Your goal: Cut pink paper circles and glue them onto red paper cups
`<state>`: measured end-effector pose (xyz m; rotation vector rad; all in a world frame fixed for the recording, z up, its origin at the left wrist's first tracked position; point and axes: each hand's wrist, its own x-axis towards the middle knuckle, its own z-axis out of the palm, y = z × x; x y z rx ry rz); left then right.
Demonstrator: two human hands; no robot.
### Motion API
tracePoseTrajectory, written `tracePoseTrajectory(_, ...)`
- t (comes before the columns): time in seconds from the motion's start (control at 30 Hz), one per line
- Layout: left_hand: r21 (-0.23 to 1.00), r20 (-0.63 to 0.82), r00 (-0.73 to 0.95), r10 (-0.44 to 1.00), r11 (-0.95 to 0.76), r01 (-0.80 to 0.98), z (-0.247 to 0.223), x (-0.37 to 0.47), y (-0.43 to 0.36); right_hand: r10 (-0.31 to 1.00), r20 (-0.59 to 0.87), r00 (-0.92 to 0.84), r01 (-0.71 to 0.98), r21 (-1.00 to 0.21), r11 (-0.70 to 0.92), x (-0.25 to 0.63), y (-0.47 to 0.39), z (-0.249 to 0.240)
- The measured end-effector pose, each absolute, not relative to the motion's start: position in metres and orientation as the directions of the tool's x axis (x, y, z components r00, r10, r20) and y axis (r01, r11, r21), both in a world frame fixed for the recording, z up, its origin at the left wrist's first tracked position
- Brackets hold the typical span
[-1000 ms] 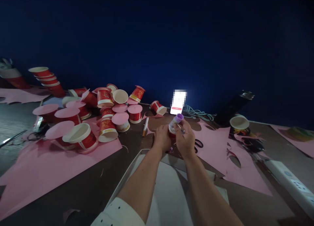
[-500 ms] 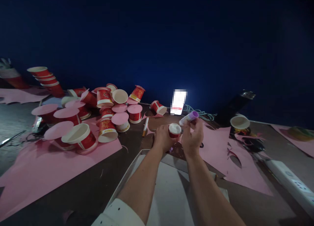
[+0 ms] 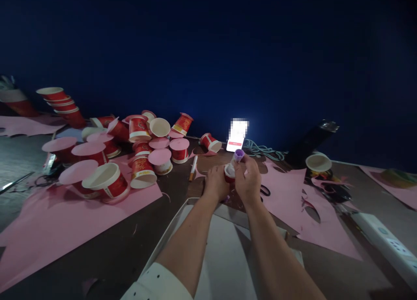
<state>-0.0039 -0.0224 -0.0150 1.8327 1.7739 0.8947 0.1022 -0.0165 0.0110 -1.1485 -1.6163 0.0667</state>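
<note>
My left hand (image 3: pixel 216 182) is wrapped round a small red paper cup (image 3: pixel 229 171), whose whitish end faces up. In my right hand (image 3: pixel 249 180) is a glue stick (image 3: pixel 239 154) with a purple end, held over the cup. The glue stick's lower end meets or nearly meets the cup's whitish end; I cannot tell which. Black scissors handles (image 3: pixel 265 190) show just to the right of my right hand. A marker (image 3: pixel 193 167) with a white and orange-brown body lies left of my left hand.
Several red cups with pink paper discs (image 3: pixel 78 172) crowd the left, beside pink paper (image 3: pixel 81 230). Cut pink paper (image 3: pixel 283 191) lies at right. A lit phone (image 3: pixel 236 137) leans at the back near a cable (image 3: pixel 267 151). A power strip (image 3: pixel 387 239) sits far right.
My right hand has moved left, bringing the glue stick from beside the cup to upright over its end. The scissors handles are more exposed. My left hand stays on the cup.
</note>
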Motion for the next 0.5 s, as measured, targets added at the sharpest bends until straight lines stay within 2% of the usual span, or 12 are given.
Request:
tracePoseTrajectory(0.2, 0.713, 0.156, -0.045, 0.987, -0.081, 0.697, -0.014, -0.003, -0.023, 0.717, 0.593, 0.366, 0.373, -0.800, 0.471, 0.109, -0.015, 0.013)
tracePoseTrajectory(0.3, 0.705, 0.132, -0.040, 0.990, -0.065, 0.706, -0.011, -0.003, -0.023, 0.698, 0.588, 0.408, 0.349, -0.807, 0.476, 0.112, -0.013, 0.010)
tracePoseTrajectory(0.5, 0.685, 0.081, -0.056, 0.995, -0.015, 0.728, -0.007, -0.001, -0.023, 0.694, 0.658, 0.292, 0.503, -0.723, 0.473, 0.112, -0.016, 0.004)
